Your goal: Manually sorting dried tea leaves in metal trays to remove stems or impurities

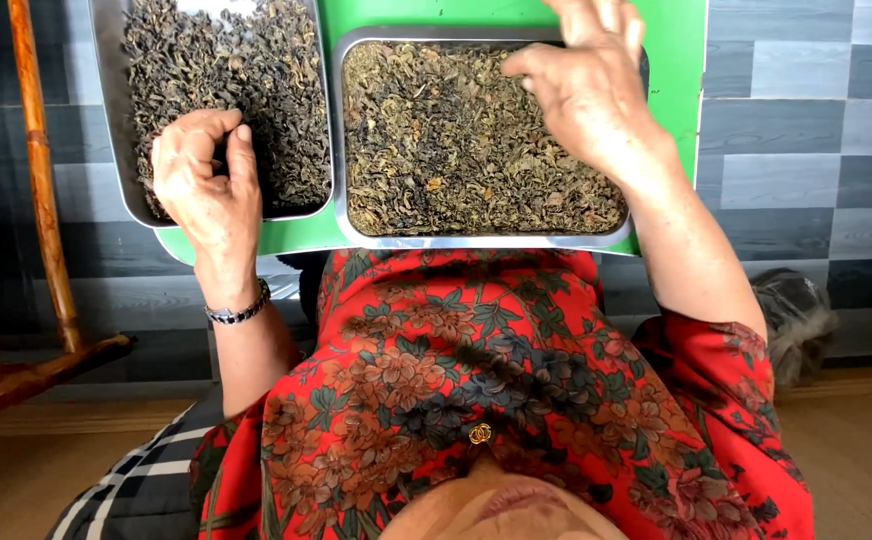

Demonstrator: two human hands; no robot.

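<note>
While left hand (206, 185) pinches curled over dark leaves in left tray (106, 120), right hand (591, 85) rests released on right tray's (476, 240) leaves; both trays full.

two metal trays: one tray of dark dried leaves (116, 120) on the left, one tray of greenish dried leaves (476, 238) beside it on the right. the leaves in each are far too many to count. one green board (671, 60) lies under both trays. two bare hands show: the left hand (206, 175) and the right hand (586, 85). one beaded bracelet (239, 312) sits on the left wrist. one gold button (479, 433) on the red floral shirt. one wooden frame (41, 200) at the left edge.
</note>
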